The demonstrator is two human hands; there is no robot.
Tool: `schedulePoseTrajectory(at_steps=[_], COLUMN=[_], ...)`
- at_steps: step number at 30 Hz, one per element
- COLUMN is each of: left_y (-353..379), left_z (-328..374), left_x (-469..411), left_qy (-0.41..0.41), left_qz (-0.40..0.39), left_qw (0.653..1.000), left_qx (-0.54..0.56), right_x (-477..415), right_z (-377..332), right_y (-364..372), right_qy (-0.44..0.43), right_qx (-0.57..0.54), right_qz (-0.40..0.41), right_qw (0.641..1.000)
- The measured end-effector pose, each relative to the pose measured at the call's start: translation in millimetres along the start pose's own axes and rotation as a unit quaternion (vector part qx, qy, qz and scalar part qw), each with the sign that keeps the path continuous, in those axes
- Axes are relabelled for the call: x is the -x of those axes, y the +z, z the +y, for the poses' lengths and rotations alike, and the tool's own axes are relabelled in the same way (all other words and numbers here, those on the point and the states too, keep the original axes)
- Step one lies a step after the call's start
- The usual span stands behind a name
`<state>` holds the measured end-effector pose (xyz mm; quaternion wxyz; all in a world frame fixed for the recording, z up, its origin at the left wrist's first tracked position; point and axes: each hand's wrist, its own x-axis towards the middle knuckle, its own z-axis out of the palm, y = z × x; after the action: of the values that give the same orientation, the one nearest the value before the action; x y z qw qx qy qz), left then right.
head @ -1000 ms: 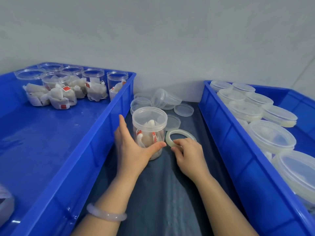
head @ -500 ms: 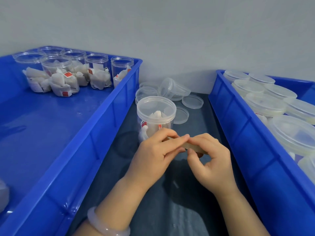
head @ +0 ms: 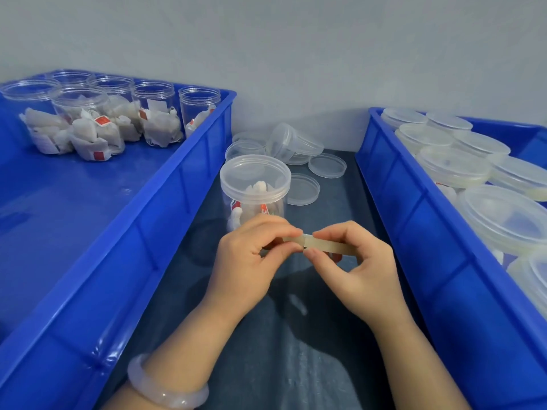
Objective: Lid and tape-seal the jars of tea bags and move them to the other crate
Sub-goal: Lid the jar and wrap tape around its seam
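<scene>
A clear jar of tea bags [head: 255, 190] with its lid on stands on the dark mat between two blue crates. Just in front of it, both hands hold a roll of clear tape [head: 321, 245] edge-on. My right hand [head: 352, 270] grips the roll from the right. My left hand [head: 251, 258] pinches the roll's left edge between thumb and forefinger, at the tape's end. The left crate [head: 165, 232] holds several open jars of tea bags [head: 97, 122] at its far end. The right crate [head: 414, 220] holds several lidded jars [head: 453, 164].
Loose clear lids [head: 327, 165] and an empty jar on its side [head: 291, 142] lie on the mat behind the jar, against the grey wall. A pale bangle [head: 165, 386] is on the left wrist.
My left hand let go of the jar and my right hand lifted the tape roll off the mat. Both hands now hold the roll in front of the jar.
</scene>
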<state>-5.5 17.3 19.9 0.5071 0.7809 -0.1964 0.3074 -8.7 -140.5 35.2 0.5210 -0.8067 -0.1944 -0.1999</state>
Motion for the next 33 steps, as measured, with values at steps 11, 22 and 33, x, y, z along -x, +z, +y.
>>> schedulePoseTrajectory(at_steps=[11, 22, 33], left_y=[-4, -3, -5], left_z=[7, 8, 13], left_x=[-2, -1, 1], left_qy=[0.033, 0.039, 0.031], left_qz=[0.004, 0.002, 0.028], left_qw=[0.999, 0.998, 0.993], left_qx=[0.019, 0.044, 0.111], right_x=[2, 3, 0], right_z=[-4, -4, -9], right_y=[-1, -4, -8], right_qy=[-0.046, -0.072, -0.186], right_qx=[-0.026, -0.052, 0.051], right_qz=[0.052, 0.048, 0.063], right_qw=[0.997, 0.995, 0.979])
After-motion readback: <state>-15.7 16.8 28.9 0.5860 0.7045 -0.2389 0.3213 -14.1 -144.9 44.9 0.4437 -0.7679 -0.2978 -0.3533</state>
